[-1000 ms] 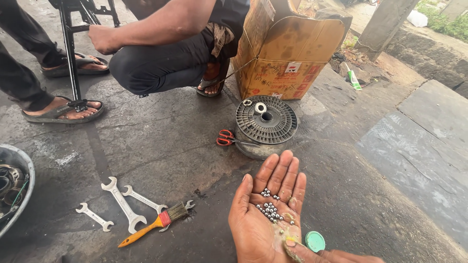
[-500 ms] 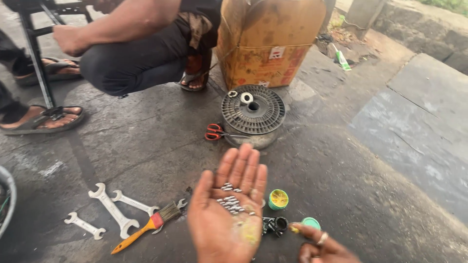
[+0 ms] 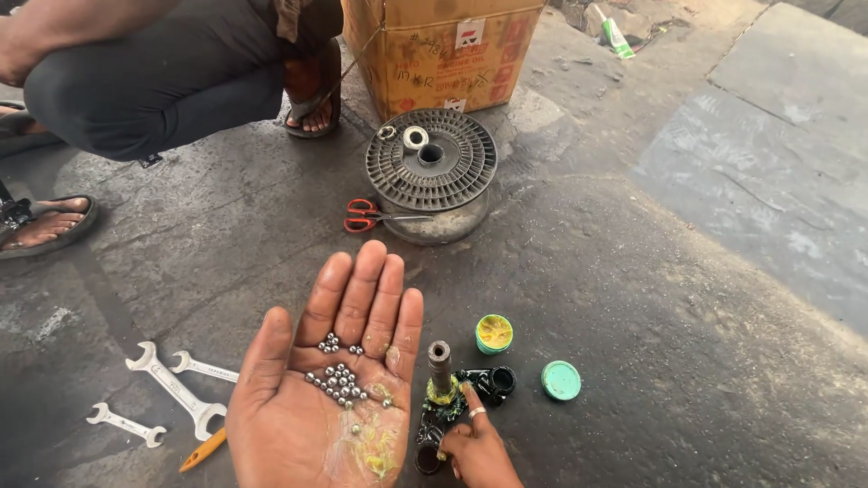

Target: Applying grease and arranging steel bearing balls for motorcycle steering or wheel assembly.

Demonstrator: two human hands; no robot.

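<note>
— Many balls (image 3: 339, 381), where?
— On the left hand (image 3: 330, 398), cupped in its palm below the fingers (image 3: 371, 294), which lie flat, spread wide, palm up, yellow grease by the wrist.
— And the right hand (image 3: 477, 447)?
— It pinches a greasy black part (image 3: 452, 402) under the axle (image 3: 439, 361). Grease tub (image 3: 494, 333) and lid (image 3: 561, 380) sit just right.

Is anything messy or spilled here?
Yes. Yellow grease is smeared on the left hand palm beside the steel balls, and more coats the metal part the right hand touches. The grease pot sits open, lid off.
</note>
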